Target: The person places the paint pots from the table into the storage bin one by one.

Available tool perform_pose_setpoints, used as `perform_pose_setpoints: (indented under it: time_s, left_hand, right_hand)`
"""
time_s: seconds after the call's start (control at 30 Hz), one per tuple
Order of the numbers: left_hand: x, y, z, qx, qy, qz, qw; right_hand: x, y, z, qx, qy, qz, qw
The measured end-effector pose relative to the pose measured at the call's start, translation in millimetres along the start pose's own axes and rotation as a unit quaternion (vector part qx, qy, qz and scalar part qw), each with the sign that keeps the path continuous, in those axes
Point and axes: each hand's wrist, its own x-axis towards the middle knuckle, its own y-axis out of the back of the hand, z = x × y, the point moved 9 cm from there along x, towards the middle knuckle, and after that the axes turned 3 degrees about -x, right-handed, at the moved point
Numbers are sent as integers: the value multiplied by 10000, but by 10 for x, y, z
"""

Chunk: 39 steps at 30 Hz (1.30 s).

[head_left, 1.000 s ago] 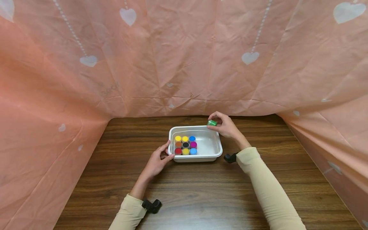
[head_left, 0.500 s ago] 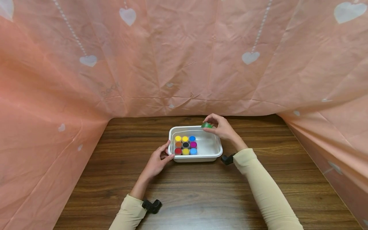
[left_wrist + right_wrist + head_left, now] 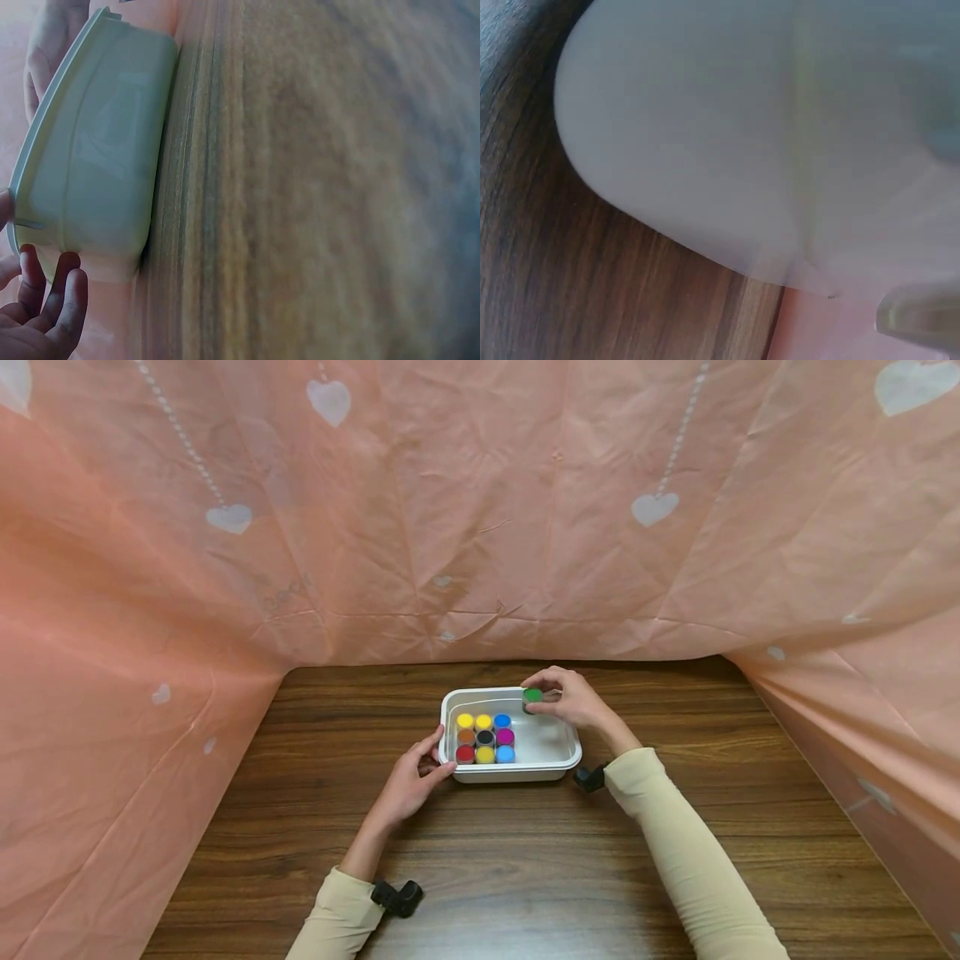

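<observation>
— Fingers (image 3: 542, 679) of the right hand (image 3: 573, 700) curl round a green pot (image 3: 532, 697), pinching it from above. See it?

— Yes. Where does the pot sit?

— Over the far right part of the tub (image 3: 558, 766), just inside the rim. Whether its base touches the floor of the tub, I cannot tell.

— And the left hand (image 3: 408, 783)?

— It rests against the tub's near left corner, thumb on the rim, the other fingers loosely bent along the outer wall. The left wrist view shows the fingertips (image 3: 66, 283) right by the tub's pale wall (image 3: 97, 172), holding nothing.

— What else lies in the tub?

— Nine pots (image 3: 484, 738) in a three-by-three block at the left side: yellow, yellow, blue at the back; brown, black, magenta in the middle; red, yellow, light blue at the front. The green one is near the block's far right corner, apart from it.

— And round about?

— A wooden table (image 3: 525, 877) carries the tub, and a pink cloth (image 3: 480, 510) with white hearts hangs behind and to both sides. The right wrist view is blurred; only the white tub wall (image 3: 705, 135) over the wood shows.
</observation>
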Motion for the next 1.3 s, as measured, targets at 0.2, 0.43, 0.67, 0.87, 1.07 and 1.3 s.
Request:
perform_pose_setpoints:
  time_s: [0.2, 0.43, 0.67, 0.87, 1.07, 1.3]
  left_hand:
    - [4, 9, 22, -2, -146, 36, 9999]
    - [3, 12, 17, 34, -73, 23, 10000]
    - [14, 13, 11, 51, -35, 19, 10000]
    - [11, 14, 19, 90, -96, 6, 9999]
    - [12, 14, 4, 88, -20, -32, 10000]
    - [6, 17, 12, 59, -47, -35, 10000]
  right_hand:
    - [20, -77, -10, -174, 106, -161, 9997]
    - [47, -144, -54, -351, 293, -229, 9987]
    - [80, -216, -48, -477, 179, -335, 9981]
    - [115, -285, -30, -759, 175, -456, 9959]
    - [156, -332, 9, -1022, 176, -441, 9936]
    - [199, -384, 24, -1597, 166, -476, 9859]
